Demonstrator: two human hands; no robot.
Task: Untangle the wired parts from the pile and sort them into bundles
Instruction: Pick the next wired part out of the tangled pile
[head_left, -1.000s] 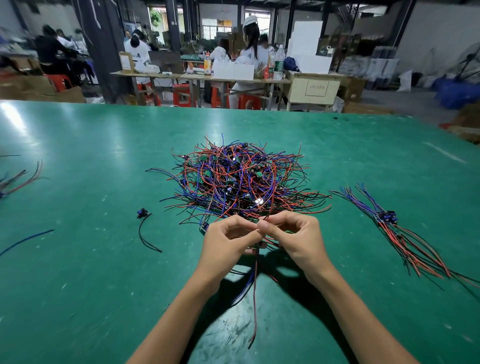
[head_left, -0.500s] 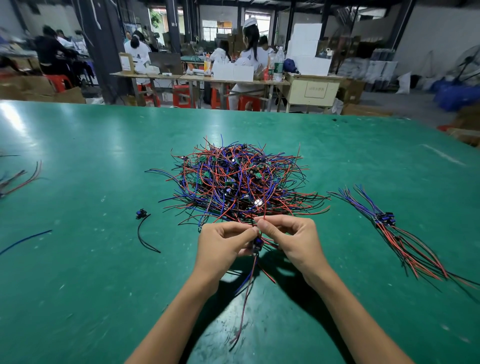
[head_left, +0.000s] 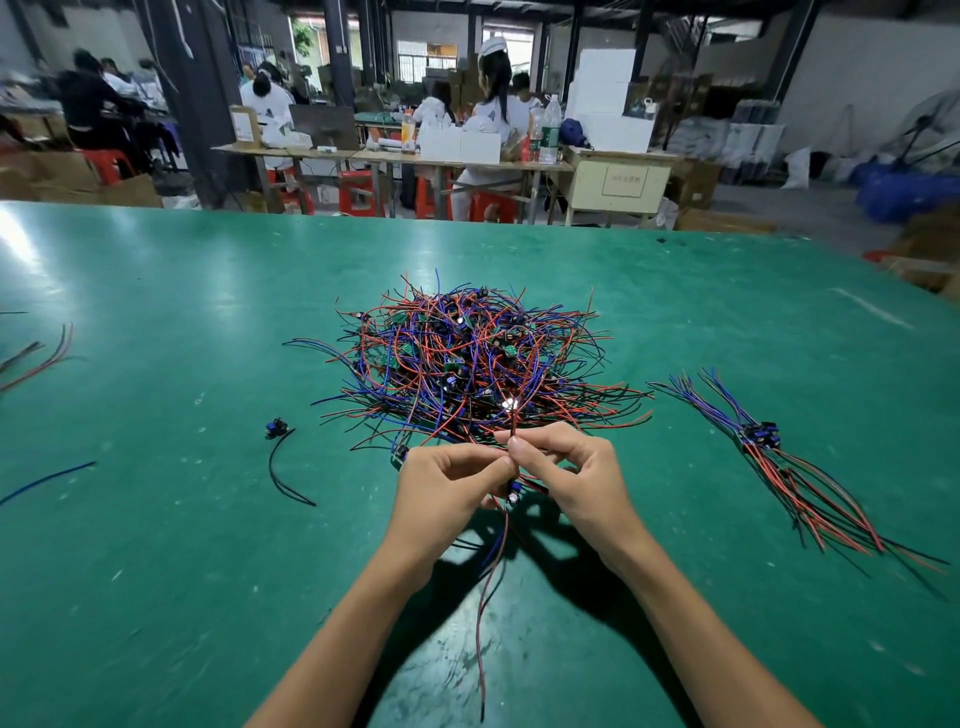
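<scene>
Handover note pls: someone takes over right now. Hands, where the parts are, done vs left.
Left hand and right hand: both pinch one wired part just in front of the pile, its red and blue leads hanging toward the person.
Tangled pile: centre of the green table, still large.
Sorted bundle: on the right, leads laid roughly parallel.
One loose part with a black wire lies left of the pile.
Done: one bundle started. Left: place the held part, then clear most of the pile.
</scene>
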